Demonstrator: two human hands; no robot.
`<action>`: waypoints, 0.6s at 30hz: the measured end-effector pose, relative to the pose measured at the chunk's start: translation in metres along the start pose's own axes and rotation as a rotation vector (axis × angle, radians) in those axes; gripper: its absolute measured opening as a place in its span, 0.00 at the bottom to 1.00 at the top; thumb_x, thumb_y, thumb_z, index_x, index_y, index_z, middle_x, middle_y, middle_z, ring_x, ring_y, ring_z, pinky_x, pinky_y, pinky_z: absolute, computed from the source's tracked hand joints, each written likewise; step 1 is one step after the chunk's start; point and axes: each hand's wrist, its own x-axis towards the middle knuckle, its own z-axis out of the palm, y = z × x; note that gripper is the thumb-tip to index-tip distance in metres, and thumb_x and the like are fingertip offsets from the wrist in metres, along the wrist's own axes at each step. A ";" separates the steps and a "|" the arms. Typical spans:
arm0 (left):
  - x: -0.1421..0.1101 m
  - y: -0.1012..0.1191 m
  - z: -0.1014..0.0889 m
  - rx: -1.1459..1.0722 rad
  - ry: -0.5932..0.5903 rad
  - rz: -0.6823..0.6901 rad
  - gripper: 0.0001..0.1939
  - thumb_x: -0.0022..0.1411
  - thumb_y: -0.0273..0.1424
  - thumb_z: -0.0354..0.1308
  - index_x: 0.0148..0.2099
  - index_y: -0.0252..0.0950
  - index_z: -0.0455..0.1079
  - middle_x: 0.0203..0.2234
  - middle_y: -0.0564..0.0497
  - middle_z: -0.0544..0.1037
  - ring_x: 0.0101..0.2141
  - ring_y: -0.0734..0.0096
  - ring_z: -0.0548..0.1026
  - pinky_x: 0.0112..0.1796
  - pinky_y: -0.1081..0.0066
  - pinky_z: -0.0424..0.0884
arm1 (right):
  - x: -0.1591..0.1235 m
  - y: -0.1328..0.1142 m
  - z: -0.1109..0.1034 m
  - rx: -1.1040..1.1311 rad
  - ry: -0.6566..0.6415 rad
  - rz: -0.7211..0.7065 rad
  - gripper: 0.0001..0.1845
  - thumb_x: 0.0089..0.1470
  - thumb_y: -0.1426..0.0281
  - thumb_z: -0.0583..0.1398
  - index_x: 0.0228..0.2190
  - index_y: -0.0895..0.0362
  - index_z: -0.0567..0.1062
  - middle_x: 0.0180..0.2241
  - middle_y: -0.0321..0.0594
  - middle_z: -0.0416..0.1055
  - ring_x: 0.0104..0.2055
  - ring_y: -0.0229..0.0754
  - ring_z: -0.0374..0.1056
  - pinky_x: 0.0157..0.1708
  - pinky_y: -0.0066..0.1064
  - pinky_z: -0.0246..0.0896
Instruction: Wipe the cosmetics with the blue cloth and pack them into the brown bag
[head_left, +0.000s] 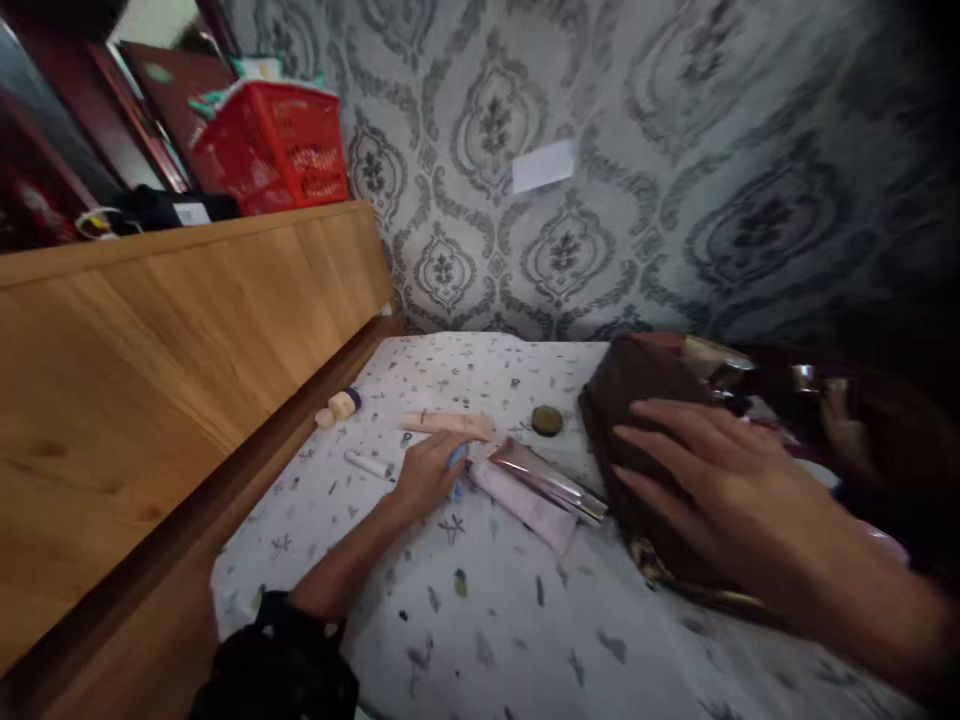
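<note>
My left hand reaches across the patterned white sheet and closes its fingers on a small blue-capped item beside a pink tube and a metallic rose tube. My right hand lies with fingers spread flat on a dark brown bag. A beige tube, a white stick, a small cream bottle with a blue cap and a round dark tin lie around the left hand.
A wooden headboard panel runs along the left. On top of it stand a red basket and dark items. Patterned grey wallpaper backs the bed, with a white card on it.
</note>
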 end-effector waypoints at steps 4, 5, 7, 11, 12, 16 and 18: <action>-0.004 -0.025 0.000 0.021 0.066 -0.084 0.13 0.66 0.27 0.52 0.50 0.40 0.74 0.47 0.47 0.81 0.48 0.62 0.78 0.48 0.65 0.74 | 0.002 -0.050 0.018 0.105 -0.056 0.027 0.21 0.68 0.64 0.48 0.47 0.62 0.76 0.49 0.57 0.73 0.53 0.58 0.69 0.47 0.50 0.70; -0.004 -0.032 -0.002 0.024 0.088 -0.103 0.13 0.66 0.26 0.53 0.50 0.39 0.74 0.47 0.47 0.81 0.48 0.62 0.78 0.48 0.65 0.74 | 0.001 -0.061 0.025 0.145 -0.090 0.045 0.20 0.68 0.64 0.49 0.51 0.60 0.73 0.51 0.55 0.73 0.53 0.56 0.69 0.47 0.48 0.70; -0.003 -0.044 -0.009 0.026 0.136 -0.141 0.14 0.64 0.25 0.53 0.49 0.39 0.74 0.46 0.47 0.81 0.47 0.62 0.78 0.49 0.65 0.73 | -0.002 -0.081 0.042 0.205 -0.153 0.105 0.21 0.66 0.65 0.51 0.57 0.58 0.69 0.53 0.54 0.71 0.56 0.55 0.68 0.49 0.48 0.70; 0.000 -0.072 -0.029 0.026 0.264 -0.246 0.13 0.65 0.26 0.50 0.48 0.37 0.73 0.44 0.44 0.80 0.45 0.58 0.77 0.49 0.61 0.71 | -0.017 -0.115 0.068 0.241 -0.209 0.213 0.18 0.63 0.69 0.54 0.52 0.60 0.72 0.56 0.57 0.70 0.59 0.58 0.66 0.52 0.52 0.68; 0.000 -0.080 -0.035 0.025 0.298 -0.278 0.13 0.65 0.26 0.49 0.48 0.35 0.73 0.43 0.43 0.80 0.45 0.57 0.76 0.48 0.60 0.71 | -0.020 -0.122 0.069 0.265 -0.211 0.201 0.16 0.63 0.70 0.54 0.49 0.60 0.74 0.55 0.56 0.71 0.59 0.57 0.66 0.53 0.53 0.67; 0.000 -0.103 -0.048 0.016 0.375 -0.349 0.13 0.64 0.29 0.49 0.46 0.33 0.72 0.40 0.42 0.79 0.43 0.56 0.76 0.49 0.57 0.70 | -0.028 -0.138 0.059 0.512 -0.144 0.096 0.12 0.65 0.76 0.53 0.39 0.56 0.77 0.41 0.45 0.79 0.50 0.46 0.72 0.58 0.51 0.63; -0.001 -0.100 -0.048 0.005 0.370 -0.330 0.13 0.65 0.30 0.49 0.46 0.34 0.72 0.40 0.43 0.79 0.44 0.56 0.76 0.50 0.57 0.70 | -0.028 -0.138 0.055 0.612 -0.115 0.123 0.12 0.65 0.76 0.54 0.39 0.56 0.78 0.37 0.42 0.79 0.45 0.43 0.73 0.56 0.47 0.65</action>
